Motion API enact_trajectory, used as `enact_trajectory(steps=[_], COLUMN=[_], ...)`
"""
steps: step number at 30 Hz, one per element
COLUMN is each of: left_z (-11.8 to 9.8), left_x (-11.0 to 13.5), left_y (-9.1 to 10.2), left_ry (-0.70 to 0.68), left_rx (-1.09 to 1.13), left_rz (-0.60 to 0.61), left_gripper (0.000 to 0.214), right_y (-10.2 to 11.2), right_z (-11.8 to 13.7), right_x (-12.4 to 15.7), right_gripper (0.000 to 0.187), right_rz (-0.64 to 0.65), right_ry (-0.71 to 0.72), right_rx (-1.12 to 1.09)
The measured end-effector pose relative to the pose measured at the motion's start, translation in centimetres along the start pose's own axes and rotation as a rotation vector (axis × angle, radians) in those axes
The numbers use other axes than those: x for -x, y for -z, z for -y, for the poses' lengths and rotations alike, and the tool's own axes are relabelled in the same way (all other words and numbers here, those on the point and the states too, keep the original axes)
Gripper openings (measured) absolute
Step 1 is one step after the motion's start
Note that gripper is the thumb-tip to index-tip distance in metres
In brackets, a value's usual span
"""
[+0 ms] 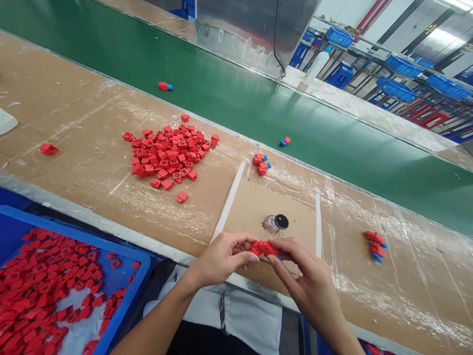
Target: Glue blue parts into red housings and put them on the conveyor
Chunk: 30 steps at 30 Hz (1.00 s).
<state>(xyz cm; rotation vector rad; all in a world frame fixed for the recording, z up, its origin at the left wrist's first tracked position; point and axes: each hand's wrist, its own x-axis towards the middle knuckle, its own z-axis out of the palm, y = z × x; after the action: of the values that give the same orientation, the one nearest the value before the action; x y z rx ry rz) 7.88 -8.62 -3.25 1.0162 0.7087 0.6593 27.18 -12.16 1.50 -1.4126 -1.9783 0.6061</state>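
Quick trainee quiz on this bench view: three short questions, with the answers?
1. True or false: the left hand and the right hand are both holding the red part.
2. What lies on the cardboard sheet just beyond the hands? A) a roll of tape B) a clear jar with a black lid C) a pair of scissors
3. Fill in the blank: the crate at the lower left, full of red pieces, is ____.

Key: 1 true; 2 B; 3 blue.
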Motion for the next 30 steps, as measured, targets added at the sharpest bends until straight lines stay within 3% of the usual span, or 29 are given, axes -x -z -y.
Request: enact_trajectory(steps=[8,16,24,30], left_z=[0.0,-0.3,-0.1,0.0], left_x=[-0.1,-0.3,-0.3,-0.6], left_y=[0.2,0.4,0.3,0.9], left_ry=[0.03,0.051,0.072,0.092], left_rx=[-0.056,-0.18,-0.168,-0.122], left_rz=[0.052,0.073,0.069,0.078], left_gripper=[0.022,0.015,0.013,0.022], right_y=[-0.6,-1.2,-1.5,-1.6], right_z=[-0.4,-0.8,-0.7,-0.8], right_x=[0.5,0.6,0.6,1.0], right_gripper=[0.012,0.015,0.018,0.018], right_rz=[0.094,0.178,0.187,0.098], right_ry=[0.039,-0.011,0.042,0.084], right_rx=[0.011,-0.058,0.031,0.026])
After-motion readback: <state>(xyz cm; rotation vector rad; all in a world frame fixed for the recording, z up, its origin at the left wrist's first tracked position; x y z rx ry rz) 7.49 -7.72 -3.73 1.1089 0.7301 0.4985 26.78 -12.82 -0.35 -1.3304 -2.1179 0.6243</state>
